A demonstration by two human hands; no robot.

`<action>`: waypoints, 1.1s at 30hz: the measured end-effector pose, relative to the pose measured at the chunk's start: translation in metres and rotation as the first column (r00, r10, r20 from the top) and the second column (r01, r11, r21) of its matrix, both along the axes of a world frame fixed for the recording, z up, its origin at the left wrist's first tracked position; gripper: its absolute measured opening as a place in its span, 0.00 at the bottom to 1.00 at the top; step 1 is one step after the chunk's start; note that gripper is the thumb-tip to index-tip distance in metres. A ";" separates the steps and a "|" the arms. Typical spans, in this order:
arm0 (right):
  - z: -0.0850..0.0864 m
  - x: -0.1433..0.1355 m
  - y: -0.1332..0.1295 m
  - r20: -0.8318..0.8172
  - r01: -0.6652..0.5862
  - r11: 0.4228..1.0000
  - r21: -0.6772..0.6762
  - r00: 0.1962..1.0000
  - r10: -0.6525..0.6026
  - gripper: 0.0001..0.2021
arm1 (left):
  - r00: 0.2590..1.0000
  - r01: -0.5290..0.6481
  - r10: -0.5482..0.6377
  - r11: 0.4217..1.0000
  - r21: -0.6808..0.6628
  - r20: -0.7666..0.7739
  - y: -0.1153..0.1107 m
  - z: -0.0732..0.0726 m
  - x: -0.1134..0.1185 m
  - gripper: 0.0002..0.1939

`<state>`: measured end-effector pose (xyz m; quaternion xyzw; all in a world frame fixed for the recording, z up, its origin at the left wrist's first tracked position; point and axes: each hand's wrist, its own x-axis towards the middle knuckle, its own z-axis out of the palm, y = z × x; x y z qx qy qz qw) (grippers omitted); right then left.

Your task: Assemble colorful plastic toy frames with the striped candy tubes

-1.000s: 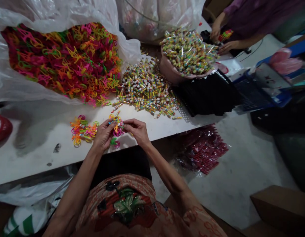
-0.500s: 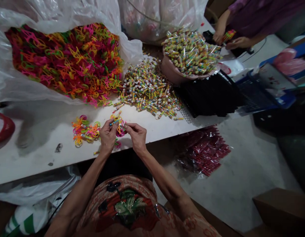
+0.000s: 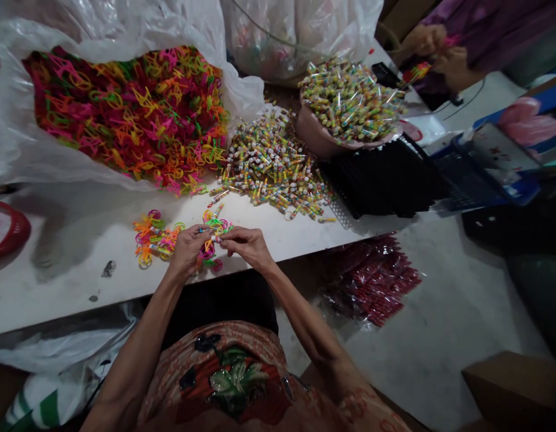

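My left hand (image 3: 188, 247) is closed in a pinch over the table, on a small candy tube (image 3: 204, 230) that shows a bluish end. Close beside it, the fingertips of my right hand (image 3: 248, 246) are pinched together at a small whitish end; what they grip is too small to make out. Under and around my fingers lie bright plastic ring-shaped pieces (image 3: 221, 225), partly hidden by the hands. A second little heap of these plastic pieces (image 3: 156, 240), mixed with tubes, is just left of my left hand.
A plastic bag (image 3: 93, 174) full of neon plastic pieces lies at back left. Beside it are a pile of candy tubes (image 3: 269, 162), a heaped pink basin (image 3: 311, 129) and black trays (image 3: 385, 177). A co-worker's hands (image 3: 444, 54) work at far right. A red round object (image 3: 17, 231) sits left.
My hands have shifted slightly down, with the right hand's fingertips now nearer the left. The co-worker's hands have moved up and right, away from the colourful bundle.
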<state>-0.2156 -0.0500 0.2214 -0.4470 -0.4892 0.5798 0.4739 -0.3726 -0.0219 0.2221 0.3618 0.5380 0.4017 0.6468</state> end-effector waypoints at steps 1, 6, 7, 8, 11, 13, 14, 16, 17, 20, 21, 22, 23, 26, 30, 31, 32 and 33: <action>-0.003 0.000 0.000 0.058 -0.012 1.000 0.027 0.998 0.010 0.14 | 0.996 0.053 -0.051 0.998 0.015 -0.078 0.001 -0.001 -0.005 0.28; -0.006 0.020 0.040 0.565 -0.007 0.987 0.160 0.820 -0.086 0.10 | 0.552 0.377 -0.168 0.924 0.065 -0.817 0.022 0.017 -0.037 0.28; -0.004 0.023 0.056 0.670 0.016 0.985 0.173 0.731 -0.130 0.09 | 0.384 0.405 -0.115 0.913 0.056 -0.916 0.030 0.022 -0.039 0.26; -0.001 0.023 0.072 0.763 0.018 0.984 0.177 0.629 -0.149 0.10 | 0.235 0.420 -0.062 0.907 0.044 -0.970 0.040 0.027 -0.038 0.23; 0.008 0.011 0.117 0.940 -0.141 0.984 0.106 0.337 -0.053 0.14 | 0.024 0.494 0.020 0.869 0.029 -1.000 0.075 0.030 -0.020 0.20; 0.012 -0.003 0.137 0.981 -0.264 0.965 0.011 0.188 0.040 0.16 | 0.014 0.597 0.035 0.801 0.036 -0.999 0.097 0.021 -0.004 0.21; 0.012 -0.008 0.142 0.989 -0.299 0.954 -0.031 0.132 0.073 0.16 | 0.019 0.645 0.031 0.763 0.036 -0.999 0.106 0.015 0.002 0.21; 0.011 -0.012 0.147 0.991 -0.311 0.947 -0.081 0.073 0.109 0.15 | 0.034 0.694 -0.011 0.720 0.016 -0.999 0.119 0.000 0.006 0.21; 0.009 -0.010 0.146 0.991 -0.297 0.951 -0.081 0.079 0.109 0.15 | 0.050 0.698 -0.041 0.716 0.006 -0.998 0.123 -0.007 0.005 0.22; 0.002 0.005 0.139 0.970 -0.203 0.979 0.028 0.241 0.022 0.13 | 0.186 0.678 -0.051 0.730 0.090 -0.981 0.128 -0.020 -0.006 0.21; -0.001 0.011 0.136 0.943 -0.145 0.985 0.092 0.332 -0.040 0.13 | 0.260 0.663 -0.023 0.731 0.161 -0.965 0.128 -0.022 -0.010 0.19; -0.004 0.017 0.132 0.896 -0.070 0.985 0.157 0.430 -0.113 0.12 | 0.342 0.639 0.014 0.729 0.244 -0.939 0.129 -0.021 -0.013 0.17; -0.006 0.021 0.128 0.828 0.014 0.978 0.208 0.529 -0.184 0.11 | 0.430 0.600 0.054 0.729 0.330 -0.901 0.129 -0.019 -0.014 0.14; -0.011 0.027 0.112 0.522 0.220 0.957 0.190 0.803 -0.288 0.10 | 0.701 0.362 0.153 0.765 0.532 -0.697 0.125 -0.009 -0.013 0.08; -0.007 0.018 0.087 0.097 0.219 0.976 -0.015 0.971 -0.217 0.16 | 0.976 -0.036 0.115 0.924 0.381 -0.186 0.105 0.005 -0.003 0.12; -0.004 0.015 0.081 0.033 0.202 0.979 -0.040 0.979 -0.200 0.15 | 0.995 -0.074 0.092 0.956 0.285 -0.048 0.098 0.008 -0.001 0.13; -0.001 0.011 0.075 -0.011 0.185 0.981 -0.057 0.982 -0.186 0.14 | 0.995 -0.088 0.076 0.977 0.194 0.071 0.091 0.009 0.001 0.13; 0.002 0.008 0.070 -0.042 0.168 0.983 -0.072 0.984 -0.171 0.13 | 0.984 -0.088 0.069 0.989 0.116 0.163 0.084 0.011 0.002 0.13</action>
